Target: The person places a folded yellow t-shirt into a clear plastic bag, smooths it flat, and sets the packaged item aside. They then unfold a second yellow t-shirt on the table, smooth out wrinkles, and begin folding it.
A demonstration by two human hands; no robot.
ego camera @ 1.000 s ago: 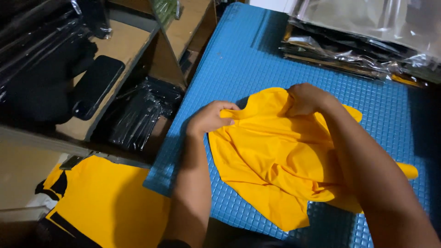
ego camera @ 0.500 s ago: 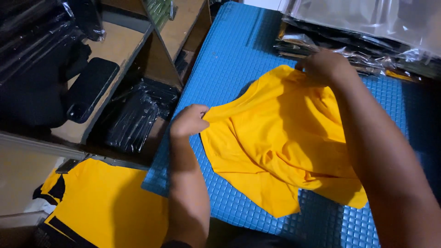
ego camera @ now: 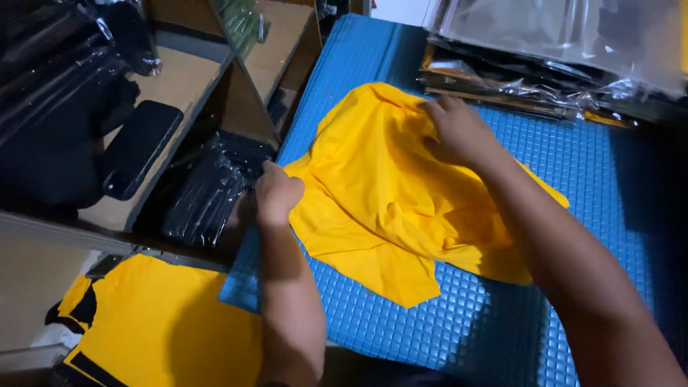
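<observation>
A yellow garment [ego camera: 387,193] lies crumpled and partly spread on a blue textured mat [ego camera: 459,322]. My left hand [ego camera: 276,193] pinches the garment's left edge near the mat's left border. My right hand [ego camera: 459,132] grips a fold of the same cloth at its far upper side, close to the stack of bagged items. Both hands pull the fabric apart, and my right forearm crosses over the garment's right half and hides it.
A stack of clear plastic bags [ego camera: 552,57] with dark contents lies along the mat's far edge. Left of the mat are wooden shelves [ego camera: 179,79] with a black phone [ego camera: 140,147] and black bagged items [ego camera: 208,190]. More yellow cloth [ego camera: 165,322] lies below at lower left.
My hands have moved apart: the right one carried its fold up toward the far edge, the left one shifted left. The garment is spread wider than before.
</observation>
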